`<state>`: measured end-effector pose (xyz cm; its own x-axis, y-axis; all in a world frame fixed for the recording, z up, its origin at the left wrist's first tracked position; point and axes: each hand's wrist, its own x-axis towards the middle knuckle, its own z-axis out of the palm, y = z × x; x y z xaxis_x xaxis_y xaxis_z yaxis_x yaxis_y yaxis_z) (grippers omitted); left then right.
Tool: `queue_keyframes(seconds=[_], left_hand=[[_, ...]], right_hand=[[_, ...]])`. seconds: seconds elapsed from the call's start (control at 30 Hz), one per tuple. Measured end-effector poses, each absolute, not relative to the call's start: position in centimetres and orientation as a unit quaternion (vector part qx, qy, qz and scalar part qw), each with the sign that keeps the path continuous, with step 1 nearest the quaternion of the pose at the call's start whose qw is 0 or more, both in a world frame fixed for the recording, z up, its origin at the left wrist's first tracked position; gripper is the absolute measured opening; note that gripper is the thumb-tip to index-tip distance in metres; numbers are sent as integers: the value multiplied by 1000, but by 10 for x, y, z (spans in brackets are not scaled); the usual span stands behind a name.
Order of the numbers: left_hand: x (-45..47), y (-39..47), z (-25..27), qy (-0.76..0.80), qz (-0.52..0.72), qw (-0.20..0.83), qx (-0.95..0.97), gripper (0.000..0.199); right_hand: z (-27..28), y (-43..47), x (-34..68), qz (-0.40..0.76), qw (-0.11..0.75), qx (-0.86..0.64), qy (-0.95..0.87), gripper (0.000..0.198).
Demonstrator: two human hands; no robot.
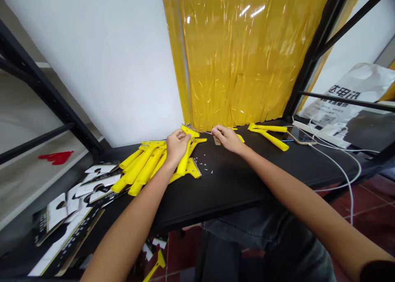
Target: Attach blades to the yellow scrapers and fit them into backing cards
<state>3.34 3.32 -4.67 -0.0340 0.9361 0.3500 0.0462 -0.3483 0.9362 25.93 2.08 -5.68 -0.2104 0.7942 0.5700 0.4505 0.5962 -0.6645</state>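
L hand [176,145] is closed round a yellow scraper [186,154] at 12 o'clock on the black table [234,183], w/ the scraper pile [142,167] at its 8. R hand [226,138] pinches a small blade [216,140] (partly hidden), screws [203,165] near.

large, not quite legible chinese characters on the white bag [354,93]

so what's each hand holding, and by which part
The left hand grips a yellow scraper around its handle, just below the head. The right hand pinches something too small to identify.
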Motion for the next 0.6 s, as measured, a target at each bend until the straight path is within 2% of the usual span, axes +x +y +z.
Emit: queue_keyframes(seconds=[0.1, 0.2, 0.37, 0.6], left_hand=[[33, 33, -41, 427, 577, 457, 525, 20], [32, 32, -38, 416, 568, 506, 498, 29], [31, 31, -38, 408, 554, 530, 495, 26], [28, 29, -35, 429, 542, 524, 498, 18]], right_hand=[[-59, 24, 258, 232, 512, -403, -722, 41], [-59, 24, 258, 227, 510, -407, -723, 41], [-67, 24, 259, 202, 392, -400, -804, 46], [-95, 37, 251, 149, 298, -356, -873, 20]])
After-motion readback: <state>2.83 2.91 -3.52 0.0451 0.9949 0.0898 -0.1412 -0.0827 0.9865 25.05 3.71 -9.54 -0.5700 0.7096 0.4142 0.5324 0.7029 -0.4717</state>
